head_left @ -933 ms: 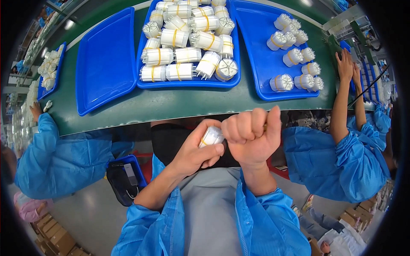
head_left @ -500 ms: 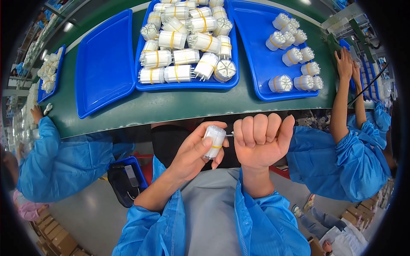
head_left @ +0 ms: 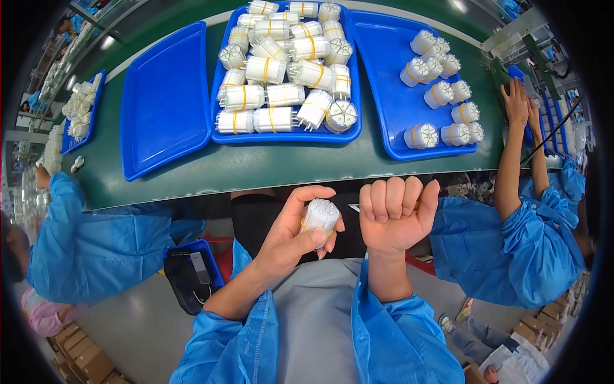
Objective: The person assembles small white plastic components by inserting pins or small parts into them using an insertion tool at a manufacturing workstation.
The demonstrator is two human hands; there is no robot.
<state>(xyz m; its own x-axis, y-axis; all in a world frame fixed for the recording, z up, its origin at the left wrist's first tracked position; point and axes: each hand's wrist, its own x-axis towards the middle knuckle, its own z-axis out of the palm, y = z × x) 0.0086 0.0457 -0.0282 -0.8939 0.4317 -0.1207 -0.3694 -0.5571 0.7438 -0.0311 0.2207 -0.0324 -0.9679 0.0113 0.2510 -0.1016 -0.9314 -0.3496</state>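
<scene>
Here a white ribbed plastic cylinder (head_left: 319, 216) sits upright in the left hand (head_left: 291, 237), its star-patterned end face turned up toward the camera, held low in front of the person's chest and just short of the near edge of the green conveyor belt (head_left: 256, 165). The left fingers (head_left: 306, 195) curl around its far side and the thumb presses its near side, so the grasp is firm. Just beside it, to the right, the right hand (head_left: 393, 217) is clenched into a fist with the knuckles up; a sliver of yellow shows at its edge, but whether it grips anything cannot be told. Both forearms rise out of blue smock sleeves (head_left: 384, 339). Beyond the hands, on the belt, a middle blue tray (head_left: 284, 136) is heaped with similar white cylinders bound by yellow bands (head_left: 281, 96). To its left lies a bare blue tray (head_left: 163, 102), and to its right another blue tray (head_left: 390, 70) carries a looser group of cylinders standing on end (head_left: 441, 96). At the right edge, a co-worker's arm (head_left: 511, 160) in a blue smock reaches up to the belt, and at the left another blue sleeve (head_left: 70, 237) shows.
</scene>
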